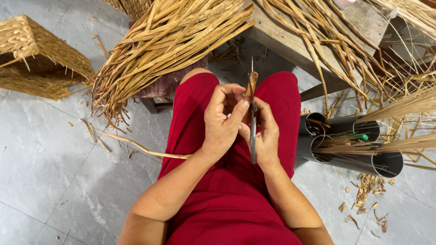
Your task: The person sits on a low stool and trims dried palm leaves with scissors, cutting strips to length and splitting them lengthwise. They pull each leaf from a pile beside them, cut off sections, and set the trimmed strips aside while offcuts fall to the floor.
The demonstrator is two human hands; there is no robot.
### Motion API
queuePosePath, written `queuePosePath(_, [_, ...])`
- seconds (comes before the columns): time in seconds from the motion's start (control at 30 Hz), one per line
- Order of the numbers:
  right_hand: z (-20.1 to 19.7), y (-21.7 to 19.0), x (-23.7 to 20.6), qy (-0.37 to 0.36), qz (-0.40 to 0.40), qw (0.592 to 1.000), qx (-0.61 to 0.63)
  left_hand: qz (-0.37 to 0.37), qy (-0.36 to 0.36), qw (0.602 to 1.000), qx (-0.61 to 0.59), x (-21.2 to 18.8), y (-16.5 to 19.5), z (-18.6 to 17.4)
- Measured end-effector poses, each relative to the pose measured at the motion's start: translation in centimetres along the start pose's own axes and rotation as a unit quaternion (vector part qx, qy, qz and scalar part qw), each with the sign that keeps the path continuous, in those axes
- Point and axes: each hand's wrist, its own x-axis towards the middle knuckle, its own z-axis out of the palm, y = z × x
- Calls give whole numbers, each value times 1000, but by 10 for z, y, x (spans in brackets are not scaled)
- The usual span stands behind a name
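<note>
Knife in both hands' grip

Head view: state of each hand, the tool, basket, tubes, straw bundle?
left hand: closed on the tool
right hand: gripping the tool from behind
tool: held upright over lap
woven basket: tipped on its side
grey tubes: lying, holding thin sticks
straw bundle: loose on stool

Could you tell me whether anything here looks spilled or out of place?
Yes: cut straw scraps lie scattered on the tiled floor beside the grey tubes, and a woven basket lies tipped on its side.
</note>
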Motion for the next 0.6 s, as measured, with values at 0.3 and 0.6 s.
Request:
queuePosePath(0.3, [-3,18,0,18,21,998,49,-17,-25,1000,-10,4,2,0])
queuePosePath(0.6, [-7,24,2,3,5,998,64,-29,-18,999,13,7,-1,-4])
